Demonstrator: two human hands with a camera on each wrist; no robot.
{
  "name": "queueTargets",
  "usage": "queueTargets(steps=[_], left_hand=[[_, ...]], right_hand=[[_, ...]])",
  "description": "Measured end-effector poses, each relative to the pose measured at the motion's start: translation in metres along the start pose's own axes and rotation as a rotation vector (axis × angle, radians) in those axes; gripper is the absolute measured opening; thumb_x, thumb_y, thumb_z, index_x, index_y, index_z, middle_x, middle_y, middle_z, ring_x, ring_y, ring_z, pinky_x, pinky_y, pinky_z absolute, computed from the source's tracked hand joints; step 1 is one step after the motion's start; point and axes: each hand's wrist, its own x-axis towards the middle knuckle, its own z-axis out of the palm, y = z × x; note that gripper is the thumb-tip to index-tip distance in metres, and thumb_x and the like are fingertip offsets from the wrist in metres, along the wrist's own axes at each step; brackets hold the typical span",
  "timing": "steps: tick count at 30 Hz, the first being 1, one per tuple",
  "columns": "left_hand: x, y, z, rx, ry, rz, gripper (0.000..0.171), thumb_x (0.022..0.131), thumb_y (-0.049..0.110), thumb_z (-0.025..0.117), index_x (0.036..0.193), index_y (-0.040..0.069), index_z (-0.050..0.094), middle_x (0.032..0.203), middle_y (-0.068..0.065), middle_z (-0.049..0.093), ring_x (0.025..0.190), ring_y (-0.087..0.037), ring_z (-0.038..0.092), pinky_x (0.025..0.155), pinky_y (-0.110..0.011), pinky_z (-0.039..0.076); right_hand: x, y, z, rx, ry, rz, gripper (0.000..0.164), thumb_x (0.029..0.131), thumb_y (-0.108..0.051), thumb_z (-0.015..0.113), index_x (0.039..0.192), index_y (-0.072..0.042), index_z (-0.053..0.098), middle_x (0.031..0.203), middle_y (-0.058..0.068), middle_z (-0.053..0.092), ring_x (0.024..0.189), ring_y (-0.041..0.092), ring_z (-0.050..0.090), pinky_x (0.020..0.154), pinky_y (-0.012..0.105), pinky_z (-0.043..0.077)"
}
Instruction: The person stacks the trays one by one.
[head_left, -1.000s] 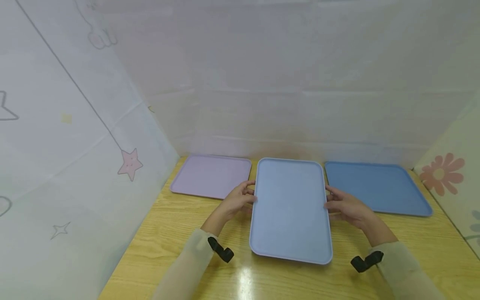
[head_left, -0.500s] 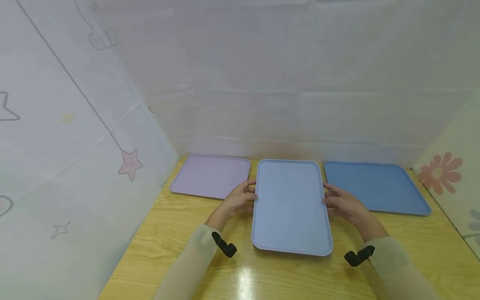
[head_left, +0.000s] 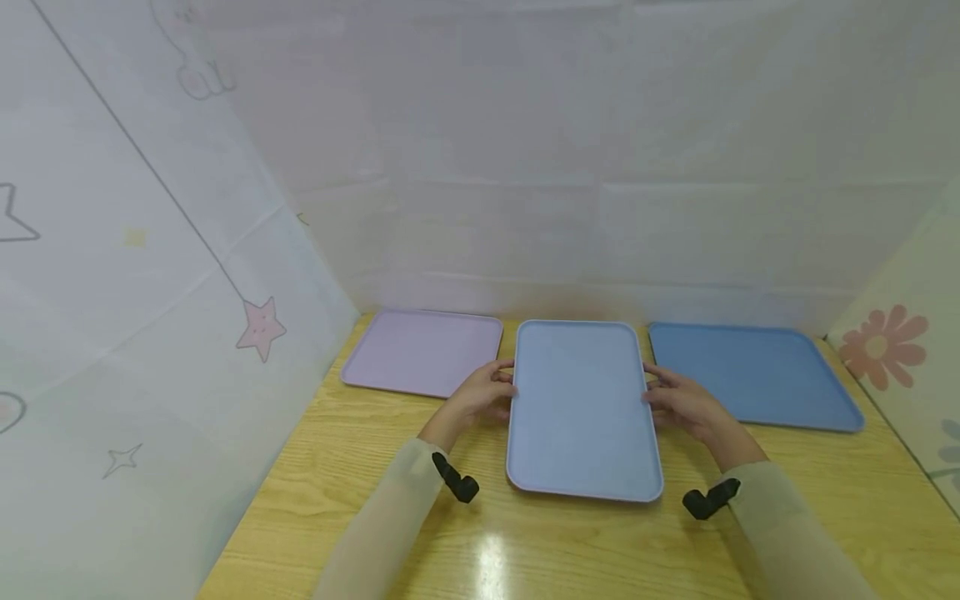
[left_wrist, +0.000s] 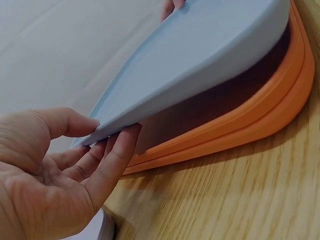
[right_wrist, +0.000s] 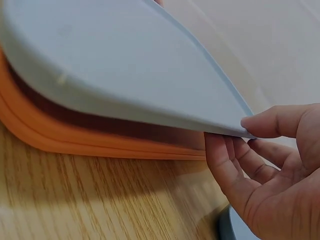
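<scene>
Both hands hold a light blue tray by its two long sides. My left hand pinches the left rim, thumb on top and fingers underneath, as the left wrist view shows. On the opposite rim, my right hand grips the same way. Beneath the light blue tray, orange trays lie stacked on the wooden table; the head view hides them. A dark gap shows between the light blue tray and the orange rim, so the tray is raised and slightly tilted.
A pink-purple tray lies at the back left of the wooden table. At the back right lies a darker blue tray. A pale cloth wall stands behind, with patterned sheets at both sides.
The light blue tray has come down a little toward the table, its near edge shifting farther from me. Both hands have moved with it and slightly inward, keeping their grip.
</scene>
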Motion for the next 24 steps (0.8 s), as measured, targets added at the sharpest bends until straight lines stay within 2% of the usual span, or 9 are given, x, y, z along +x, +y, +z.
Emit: queueTargets(steps=[4,6,12,16,21,24], left_hand=[[0.003,0.0,0.001,0.011,0.003,-0.008,0.071,0.09,-0.004,0.064,0.154,0.007,0.038,0.118,-0.015,0.053,0.095,-0.023,0.06,0.062,-0.033,0.06],[0.005,0.0,0.001,0.022,0.01,-0.013,0.07,0.09,-0.003,0.065,0.154,0.007,0.039,0.12,-0.016,0.053,0.095,-0.023,0.06,0.063,-0.034,0.06],[0.005,0.003,0.002,0.103,0.027,-0.012,0.068,0.09,-0.002,0.065,0.153,0.007,0.041,0.121,-0.017,0.055,0.099,-0.025,0.061,0.069,-0.041,0.062],[0.005,0.003,0.0,0.172,0.035,0.002,0.068,0.089,-0.003,0.063,0.152,0.003,0.04,0.115,-0.016,0.056,0.096,-0.027,0.063,0.068,-0.045,0.063],[0.008,0.002,-0.001,0.215,0.039,-0.015,0.069,0.089,-0.002,0.064,0.153,0.004,0.039,0.116,-0.016,0.055,0.094,-0.027,0.062,0.074,-0.052,0.062],[0.01,0.002,-0.002,0.241,0.046,-0.016,0.07,0.089,-0.002,0.065,0.154,0.004,0.039,0.115,-0.015,0.054,0.092,-0.026,0.062,0.072,-0.051,0.062]], right_hand=[[0.003,0.002,-0.001,-0.009,0.007,0.013,0.082,0.101,-0.004,0.058,0.163,-0.011,0.006,0.151,0.029,0.035,0.105,0.016,0.063,0.091,0.04,0.058],[0.005,0.004,-0.001,-0.018,0.012,0.018,0.082,0.1,-0.005,0.058,0.163,-0.01,0.007,0.151,0.03,0.034,0.107,0.017,0.062,0.092,0.04,0.058],[0.011,0.007,0.0,-0.047,0.021,0.02,0.081,0.099,-0.004,0.06,0.162,-0.006,0.01,0.142,0.03,0.044,0.107,0.02,0.062,0.09,0.04,0.058],[0.015,0.006,0.001,-0.066,0.004,0.02,0.08,0.099,-0.002,0.059,0.162,-0.004,0.01,0.139,0.031,0.049,0.104,0.019,0.066,0.089,0.039,0.058],[0.014,0.001,0.003,-0.09,0.007,0.024,0.081,0.097,-0.001,0.059,0.162,-0.003,0.011,0.134,0.029,0.054,0.102,0.019,0.067,0.087,0.038,0.058],[0.013,-0.001,0.004,-0.107,0.003,0.019,0.081,0.096,-0.001,0.06,0.161,-0.001,0.012,0.13,0.027,0.056,0.102,0.019,0.066,0.086,0.037,0.058]])
